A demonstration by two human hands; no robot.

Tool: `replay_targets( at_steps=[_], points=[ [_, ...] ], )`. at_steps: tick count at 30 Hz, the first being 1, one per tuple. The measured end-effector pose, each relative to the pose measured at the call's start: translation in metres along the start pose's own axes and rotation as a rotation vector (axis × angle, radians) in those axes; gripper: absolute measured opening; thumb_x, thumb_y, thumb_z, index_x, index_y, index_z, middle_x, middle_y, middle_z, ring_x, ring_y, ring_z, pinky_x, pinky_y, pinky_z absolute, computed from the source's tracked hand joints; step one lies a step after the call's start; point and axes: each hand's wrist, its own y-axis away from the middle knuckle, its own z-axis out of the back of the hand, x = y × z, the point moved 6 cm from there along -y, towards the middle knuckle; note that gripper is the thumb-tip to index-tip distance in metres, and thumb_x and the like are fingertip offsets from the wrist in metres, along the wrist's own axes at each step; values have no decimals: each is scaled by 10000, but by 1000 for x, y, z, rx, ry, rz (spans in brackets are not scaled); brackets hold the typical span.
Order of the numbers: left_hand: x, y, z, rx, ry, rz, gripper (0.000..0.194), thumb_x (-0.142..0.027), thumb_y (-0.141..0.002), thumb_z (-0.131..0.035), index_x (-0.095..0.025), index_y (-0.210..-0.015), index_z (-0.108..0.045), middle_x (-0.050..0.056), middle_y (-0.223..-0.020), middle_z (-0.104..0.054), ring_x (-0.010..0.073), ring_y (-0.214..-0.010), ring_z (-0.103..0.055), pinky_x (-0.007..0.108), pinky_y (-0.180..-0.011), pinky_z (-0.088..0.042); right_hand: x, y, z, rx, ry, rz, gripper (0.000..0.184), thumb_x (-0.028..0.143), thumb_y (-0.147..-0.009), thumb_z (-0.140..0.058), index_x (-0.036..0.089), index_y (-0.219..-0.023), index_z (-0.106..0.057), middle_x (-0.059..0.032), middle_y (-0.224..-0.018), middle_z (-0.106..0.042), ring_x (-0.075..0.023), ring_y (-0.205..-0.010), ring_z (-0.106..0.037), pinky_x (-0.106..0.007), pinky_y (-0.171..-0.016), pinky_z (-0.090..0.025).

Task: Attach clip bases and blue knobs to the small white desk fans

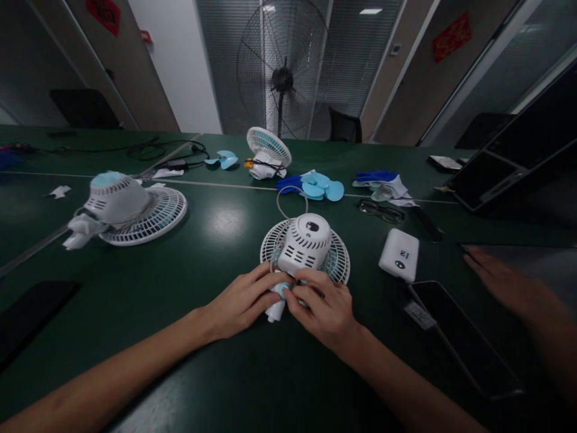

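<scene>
L hand (252, 300) & R hand (323, 305), fingers curled almost closed, pinch blue-white bit (276, 309) by fan (310, 243). Fan's white, face down on bench (211, 258).

Glasses (381, 211) beyond white device (399, 255); phone (466, 340) nearer. Large floor fan (282, 79) behind green table (202, 258), black chair (345, 126) right of it. Red decoration (452, 37) upper right.

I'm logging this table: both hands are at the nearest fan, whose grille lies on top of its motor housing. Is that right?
Not quite: the head view shows the nearest fan with its motor housing on top of its grille. The left hand and right hand are indeed at it.
</scene>
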Motion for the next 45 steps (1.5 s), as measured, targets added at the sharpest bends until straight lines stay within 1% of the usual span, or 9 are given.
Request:
replay_targets(
  at_steps=[2, 6, 12, 15, 17, 22, 29, 38, 45],
  points=[
    [0, 1, 0, -7, -3, -10, 343, -328, -1126, -403, -253, -1452, -481, 113, -1383, -531, 246, -1153, -605, 405, -1002, -539, -2, 0, 1, 29, -48, 17, 55, 203, -976, -677, 184, -1027, -680, -77, -1104, -740, -146, -856, -736, -267, -716, -631],
    [2, 2, 3, -47, -35, -27, 367, -326, -1128, -395, -255, -1483, -449, 123, -1385, -534, 250, -1151, -604, 386, -965, -552, -5, 3, 0, 132, -123, 96, 305, 157, -998, -612, 182, -1302, -636, -85, -1198, -718, -175, -1035, -728, -278, -811, -651],
    [2, 1, 0, -11, -27, 14, 334, -326, -1120, -422, -261, -1438, -502, 97, -1348, -546, 233, -1140, -609, 399, -1023, -539, -2, 1, 0, 25, -22, 32, 42, 219, -995, -688, 179, -1008, -690, -51, -985, -748, -151, -907, -727, -242, -720, -623],
    [1, 0, 0, -10, -17, 16, 344, -326, -1120, -424, -265, -1452, -491, 99, -1374, -535, 236, -1158, -603, 417, -1055, -522, 2, -1, 0, 19, 9, -10, 59, 191, -988, -681, 202, -931, -680, -46, -977, -752, -159, -902, -728, -260, -720, -616],
    [2, 1, 1, -10, 1, 6, 342, -328, -1120, -421, -261, -1449, -492, 103, -1378, -533, 241, -1173, -598, 416, -1053, -520, 1, -1, 1, 24, -27, -33, 10, 191, -988, -676, 198, -989, -682, -60, -1022, -749, -167, -937, -729, -267, -744, -626],
    [4, 2, 4, -46, 13, -10, 337, -319, -1126, -396, -255, -1446, -480, 102, -1334, -544, 244, -1185, -589, 400, -1026, -527, -3, 3, 0, 122, -140, 73, 304, 162, -1013, -633, 164, -1317, -626, -92, -1169, -723, -163, -1045, -726, -254, -809, -646],
    [3, 1, 0, -11, -19, -8, 350, -331, -1120, -421, -253, -1456, -479, 106, -1352, -542, 249, -1167, -599, 401, -1009, -541, -3, 1, 1, 40, -112, 67, 183, 125, -1001, -636, 161, -1176, -679, -65, -1078, -751, -148, -980, -741, -231, -802, -649],
    [7, 4, 3, -56, -34, -38, 380, -320, -1125, -396, -277, -1502, -420, 113, -1410, -515, 250, -1171, -599, 394, -983, -552, -5, -2, 4, 178, -156, 179, 303, 104, -1044, -553, 107, -1343, -604, -121, -1239, -718, -153, -1109, -724, -208, -808, -660],
    [1, 0, 2, 2, 8, 26, 325, -331, -1124, -402, -264, -1430, -491, 96, -1363, -528, 246, -1183, -587, 421, -1050, -511, 4, -8, -1, 121, -23, 116, 71, 171, -1035, -618, 138, -1018, -679, -74, -997, -751, -146, -932, -745, -199, -685, -633]
  ],
)
